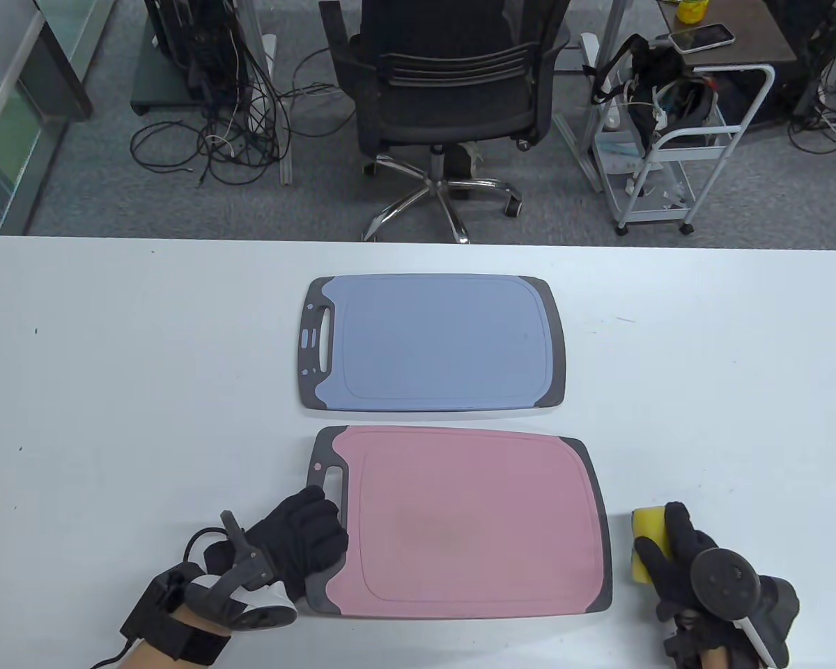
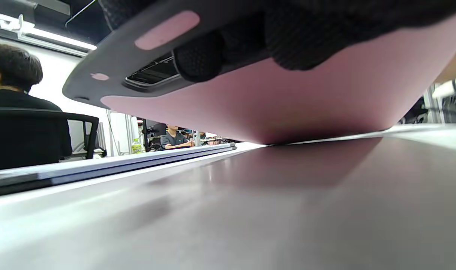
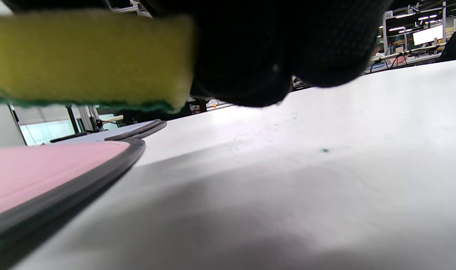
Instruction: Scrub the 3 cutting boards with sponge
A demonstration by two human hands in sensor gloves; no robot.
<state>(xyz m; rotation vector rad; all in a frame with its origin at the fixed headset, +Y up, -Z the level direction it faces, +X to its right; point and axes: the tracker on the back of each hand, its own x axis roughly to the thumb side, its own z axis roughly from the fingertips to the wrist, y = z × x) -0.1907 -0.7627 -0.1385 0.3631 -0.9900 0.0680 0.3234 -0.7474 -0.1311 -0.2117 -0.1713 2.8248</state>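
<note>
Left hand point(image 1: 299, 540) grips pink board point(image 1: 460, 523) handle end, tilting it up, probably to flip; right hand point(image 1: 676, 564) clamps sponge point(image 1: 646, 526) clear.

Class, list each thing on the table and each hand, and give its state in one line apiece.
pink cutting board: handle end lifted off the table, far side still resting on it.
blue cutting board: lying flat, untouched.
sponge: held just above the table, right of the pink board.
left hand: grips the pink board's handle end.
right hand: holds the sponge.
</note>
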